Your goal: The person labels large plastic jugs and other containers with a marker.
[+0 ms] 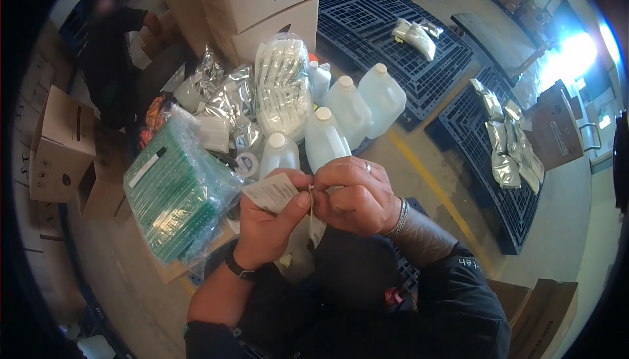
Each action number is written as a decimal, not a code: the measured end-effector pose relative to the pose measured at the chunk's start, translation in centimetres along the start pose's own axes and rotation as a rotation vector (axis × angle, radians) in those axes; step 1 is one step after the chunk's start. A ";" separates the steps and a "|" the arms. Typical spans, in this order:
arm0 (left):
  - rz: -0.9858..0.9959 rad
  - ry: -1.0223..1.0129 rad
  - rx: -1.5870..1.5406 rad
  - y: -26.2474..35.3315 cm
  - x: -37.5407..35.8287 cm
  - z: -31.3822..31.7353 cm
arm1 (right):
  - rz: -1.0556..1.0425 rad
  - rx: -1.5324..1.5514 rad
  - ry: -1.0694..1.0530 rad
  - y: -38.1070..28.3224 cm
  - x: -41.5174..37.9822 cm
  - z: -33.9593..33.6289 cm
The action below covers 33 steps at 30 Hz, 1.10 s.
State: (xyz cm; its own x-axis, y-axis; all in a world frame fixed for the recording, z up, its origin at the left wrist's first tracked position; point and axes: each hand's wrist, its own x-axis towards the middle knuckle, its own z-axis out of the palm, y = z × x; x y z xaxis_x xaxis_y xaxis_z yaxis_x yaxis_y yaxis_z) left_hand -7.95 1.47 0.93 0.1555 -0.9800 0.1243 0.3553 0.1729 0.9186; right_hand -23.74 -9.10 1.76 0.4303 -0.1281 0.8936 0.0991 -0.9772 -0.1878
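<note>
My left hand [267,222] pinches a printed white label [270,193] between thumb and fingers, low in the middle of the view. Against it, my right hand [357,196] is closed, its fingertips meeting the left ones at the label's edge. A narrow pale strip [317,229] hangs below the fingertips; what it belongs to is unclear. Just beyond my hands stand translucent jugs with white caps, one [327,139] right behind the fingers and another [280,154] to its left. Left of my left hand lies a plastic-wrapped green stack [173,192] with a black marker [152,161] on top.
Silver pouches [237,97] and a clear-wrapped bundle [283,83] lie behind the green stack. Large cartons [252,5] rise beyond them. Black pallets [386,24] with pouches stand at the right. A person [108,51] is at the upper left, near an open carton [62,142].
</note>
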 end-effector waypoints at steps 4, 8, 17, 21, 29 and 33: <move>0.051 0.033 0.065 -1.0 0.5 -0.7 | 0.129 -0.021 -0.004 -0.4 0.6 -0.6; -0.010 0.080 -0.093 -0.8 1.1 -0.8 | 0.432 0.123 -0.098 0.3 0.0 -2.2; -0.080 0.297 0.129 -3.2 3.2 -2.7 | 1.118 0.598 0.403 4.8 -7.2 -5.0; -0.209 -0.099 1.021 -6.0 3.1 -3.3 | 1.301 0.523 0.812 7.5 -13.8 -8.7; -0.440 -0.532 1.139 -11.8 4.2 -2.6 | 1.461 0.665 0.924 8.3 -23.7 -10.0; -0.182 -0.354 1.166 -10.8 11.3 3.0 | 1.626 0.824 0.898 9.2 -26.3 -8.9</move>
State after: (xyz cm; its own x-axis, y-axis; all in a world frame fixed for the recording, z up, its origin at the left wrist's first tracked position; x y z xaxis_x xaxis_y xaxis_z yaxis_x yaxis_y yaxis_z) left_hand -12.81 -11.81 -6.47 -0.1332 -0.9847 -0.1124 -0.7178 0.0177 0.6960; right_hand -42.18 -16.27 -19.86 0.0731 -0.9142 -0.3987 0.5711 0.3661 -0.7347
